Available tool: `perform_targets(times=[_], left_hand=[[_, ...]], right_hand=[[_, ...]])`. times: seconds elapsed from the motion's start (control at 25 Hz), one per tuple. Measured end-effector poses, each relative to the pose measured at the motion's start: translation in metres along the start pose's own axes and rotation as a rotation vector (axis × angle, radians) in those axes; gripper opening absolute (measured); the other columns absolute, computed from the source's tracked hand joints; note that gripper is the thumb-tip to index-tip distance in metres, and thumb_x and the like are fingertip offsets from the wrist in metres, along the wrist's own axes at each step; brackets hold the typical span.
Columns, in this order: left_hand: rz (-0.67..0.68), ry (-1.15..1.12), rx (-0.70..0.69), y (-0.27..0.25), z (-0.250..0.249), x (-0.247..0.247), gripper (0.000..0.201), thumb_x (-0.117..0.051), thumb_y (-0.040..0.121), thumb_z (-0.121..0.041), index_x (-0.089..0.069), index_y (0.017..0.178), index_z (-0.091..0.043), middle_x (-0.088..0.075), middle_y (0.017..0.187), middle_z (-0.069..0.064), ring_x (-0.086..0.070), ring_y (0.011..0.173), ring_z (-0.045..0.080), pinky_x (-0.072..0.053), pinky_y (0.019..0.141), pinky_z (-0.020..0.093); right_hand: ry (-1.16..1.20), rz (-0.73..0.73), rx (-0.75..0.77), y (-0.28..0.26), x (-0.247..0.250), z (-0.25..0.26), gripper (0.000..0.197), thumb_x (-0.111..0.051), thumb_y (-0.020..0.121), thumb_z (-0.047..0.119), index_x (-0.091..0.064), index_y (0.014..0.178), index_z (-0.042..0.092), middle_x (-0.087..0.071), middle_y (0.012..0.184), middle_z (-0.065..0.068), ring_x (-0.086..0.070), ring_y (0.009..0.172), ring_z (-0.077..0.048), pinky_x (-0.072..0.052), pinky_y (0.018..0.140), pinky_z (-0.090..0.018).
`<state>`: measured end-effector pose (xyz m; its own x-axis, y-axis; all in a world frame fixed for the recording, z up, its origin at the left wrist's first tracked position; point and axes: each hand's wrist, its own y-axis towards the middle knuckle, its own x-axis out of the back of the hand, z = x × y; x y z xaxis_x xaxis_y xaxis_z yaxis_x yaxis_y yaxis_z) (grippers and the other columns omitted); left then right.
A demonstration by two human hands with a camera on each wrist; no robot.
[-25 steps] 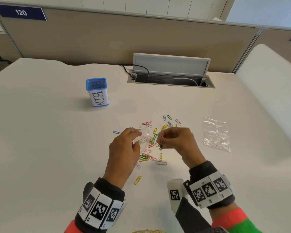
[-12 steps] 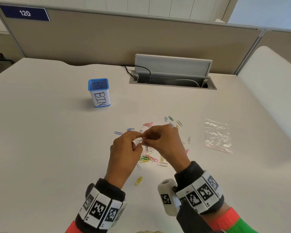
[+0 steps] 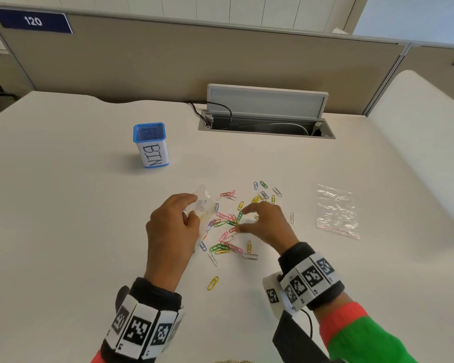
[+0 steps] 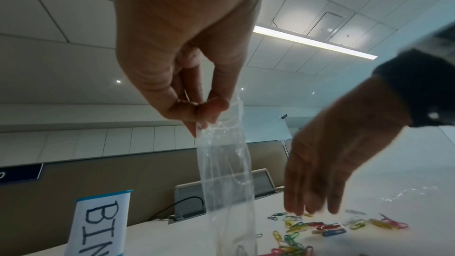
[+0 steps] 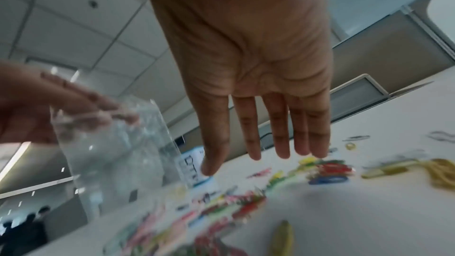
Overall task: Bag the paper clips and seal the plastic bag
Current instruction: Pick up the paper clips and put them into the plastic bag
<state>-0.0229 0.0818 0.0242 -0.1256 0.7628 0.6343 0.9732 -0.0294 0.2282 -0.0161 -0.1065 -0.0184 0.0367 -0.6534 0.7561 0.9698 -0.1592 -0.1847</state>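
Observation:
Several coloured paper clips (image 3: 227,226) (image 4: 315,227) (image 5: 325,168) lie scattered on the white table (image 3: 76,231). My left hand (image 3: 172,226) (image 4: 197,112) pinches the top edge of a small clear plastic bag (image 3: 203,205) (image 4: 226,172) (image 5: 118,153), which hangs down to the table at the left of the pile. My right hand (image 3: 262,221) (image 5: 261,143) (image 4: 317,178) hovers over the clips with straight, spread fingers and holds nothing.
A second clear plastic bag (image 3: 337,210) lies flat to the right. A blue mesh pot labelled BIN (image 3: 150,145) (image 4: 98,225) stands at the back left. An open cable hatch (image 3: 266,119) sits at the table's far edge, before a partition wall.
My right hand has let go at the bag's mouth and moved right, its fingers straightening over the clips. The left hand keeps the bag.

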Motion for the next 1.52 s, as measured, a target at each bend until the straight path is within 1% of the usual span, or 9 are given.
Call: perform_targets(times=[0.12, 0.4, 0.56, 0.68, 0.76, 0.96, 1.16, 1.32, 1.52], left_hand=[[-0.028, 0.008, -0.011, 0.000, 0.000, 0.003, 0.028, -0.055, 0.083, -0.002, -0.064, 0.109, -0.007, -0.066, 0.117, 0.009, -0.054, 0.067, 0.016, -0.046, 0.074, 0.028], [-0.016, 0.010, -0.016, -0.001, 0.001, 0.001, 0.028, -0.055, 0.083, -0.003, -0.064, 0.110, -0.007, -0.066, 0.118, 0.009, -0.055, 0.067, 0.016, -0.049, 0.074, 0.030], [-0.012, 0.015, -0.019, -0.002, 0.000, 0.001, 0.027, -0.055, 0.084, -0.004, -0.063, 0.110, -0.007, -0.066, 0.118, 0.009, -0.055, 0.067, 0.015, -0.047, 0.073, 0.027], [-0.003, 0.015, -0.028, -0.003, 0.001, 0.000, 0.028, -0.055, 0.083, -0.004, -0.064, 0.109, -0.008, -0.067, 0.116, 0.008, -0.054, 0.064, 0.015, -0.046, 0.073, 0.028], [0.010, 0.019, -0.029, -0.004, 0.000, 0.000, 0.028, -0.055, 0.084, -0.005, -0.063, 0.110, -0.008, -0.066, 0.117, 0.008, -0.053, 0.065, 0.015, -0.045, 0.072, 0.026], [0.032, 0.018, -0.021, -0.006, 0.000, 0.001, 0.028, -0.055, 0.085, -0.007, -0.062, 0.112, -0.008, -0.064, 0.121, 0.008, -0.054, 0.069, 0.014, -0.049, 0.075, 0.027], [0.028, 0.016, -0.024, -0.004, 0.003, 0.004, 0.028, -0.056, 0.084, -0.006, -0.063, 0.111, -0.009, -0.066, 0.119, 0.007, -0.053, 0.068, 0.013, -0.050, 0.078, 0.031], [0.061, 0.016, -0.018, -0.004, 0.002, 0.004, 0.029, -0.057, 0.085, -0.009, -0.061, 0.114, -0.010, -0.064, 0.123, 0.006, -0.060, 0.075, 0.017, -0.054, 0.081, 0.034], [0.097, 0.019, -0.024, -0.003, 0.005, 0.000, 0.030, -0.059, 0.084, -0.012, -0.060, 0.115, -0.010, -0.063, 0.123, 0.005, -0.055, 0.073, 0.011, -0.055, 0.078, 0.032]], right_hand=[[-0.246, 0.171, 0.068, 0.001, -0.018, -0.005, 0.063, -0.075, 0.074, 0.034, -0.054, 0.127, 0.008, -0.051, 0.130, -0.014, -0.044, 0.122, -0.030, -0.040, 0.101, -0.040], [-0.315, 0.256, 0.257, -0.013, -0.031, 0.002, 0.039, -0.068, 0.081, 0.024, -0.062, 0.118, 0.013, -0.055, 0.114, -0.012, -0.051, 0.106, -0.029, -0.044, 0.084, -0.033], [-0.296, 0.095, 0.026, -0.019, -0.021, -0.005, 0.049, -0.077, 0.071, 0.031, -0.058, 0.113, 0.014, -0.057, 0.112, -0.008, -0.054, 0.105, -0.027, -0.046, 0.080, -0.034], [-0.304, 0.186, -0.141, -0.024, -0.024, -0.004, 0.079, -0.084, 0.060, 0.039, -0.045, 0.122, 0.009, -0.050, 0.119, -0.013, -0.054, 0.106, -0.031, -0.048, 0.084, -0.039], [-0.244, 0.190, -0.141, -0.024, -0.032, 0.002, 0.081, -0.086, 0.058, 0.038, -0.043, 0.120, 0.008, -0.047, 0.121, -0.014, -0.054, 0.105, -0.033, -0.048, 0.083, -0.039], [-0.236, 0.124, -0.052, -0.016, -0.046, 0.019, 0.059, -0.080, 0.067, 0.034, -0.052, 0.115, 0.012, -0.047, 0.117, -0.011, -0.053, 0.102, -0.030, -0.045, 0.079, -0.035], [-0.235, 0.128, 0.043, -0.009, -0.050, 0.024, 0.021, -0.070, 0.076, 0.008, -0.069, 0.097, 0.008, -0.064, 0.106, -0.012, -0.062, 0.092, -0.027, -0.042, 0.069, -0.027], [-0.202, 0.119, 0.060, -0.007, -0.050, 0.020, 0.014, -0.068, 0.075, 0.005, -0.070, 0.088, 0.007, -0.069, 0.097, -0.011, -0.058, 0.077, -0.021, -0.041, 0.065, -0.026], [-0.015, 0.138, -0.022, -0.001, -0.042, 0.007, 0.011, -0.071, 0.071, 0.001, -0.072, 0.081, 0.003, -0.073, 0.080, -0.016, -0.061, 0.059, -0.019, -0.056, 0.065, -0.027]])
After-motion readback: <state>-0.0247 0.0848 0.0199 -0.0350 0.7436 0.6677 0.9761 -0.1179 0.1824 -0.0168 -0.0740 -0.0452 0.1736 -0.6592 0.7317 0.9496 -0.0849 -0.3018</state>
